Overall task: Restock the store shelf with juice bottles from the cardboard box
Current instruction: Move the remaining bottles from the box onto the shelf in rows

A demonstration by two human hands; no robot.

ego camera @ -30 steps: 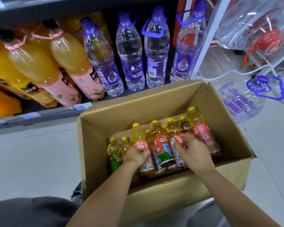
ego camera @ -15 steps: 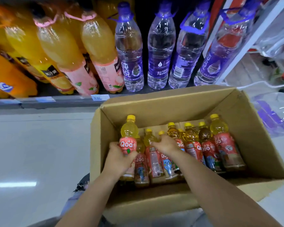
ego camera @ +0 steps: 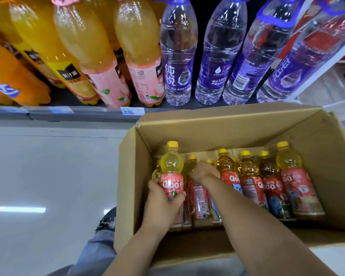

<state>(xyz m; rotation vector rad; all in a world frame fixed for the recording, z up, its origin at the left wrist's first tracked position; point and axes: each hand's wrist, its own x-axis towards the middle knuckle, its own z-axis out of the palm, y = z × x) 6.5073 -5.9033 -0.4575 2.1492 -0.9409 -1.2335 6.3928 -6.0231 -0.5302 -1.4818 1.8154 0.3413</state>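
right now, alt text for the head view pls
The left hand grips a yellow-capped juice bottle raised in an open cardboard box, while the right hand reaches among the bottles standing in it. Behind, a shelf holds large juice and water bottles.

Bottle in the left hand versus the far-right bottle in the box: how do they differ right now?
The held bottle is gripped by the left hand and raised above the row; the far-right bottle rests untouched in the cardboard box. The held one sits at the box's left end, the other at its right end. Both have yellow caps, pale yellow juice and pink labels.
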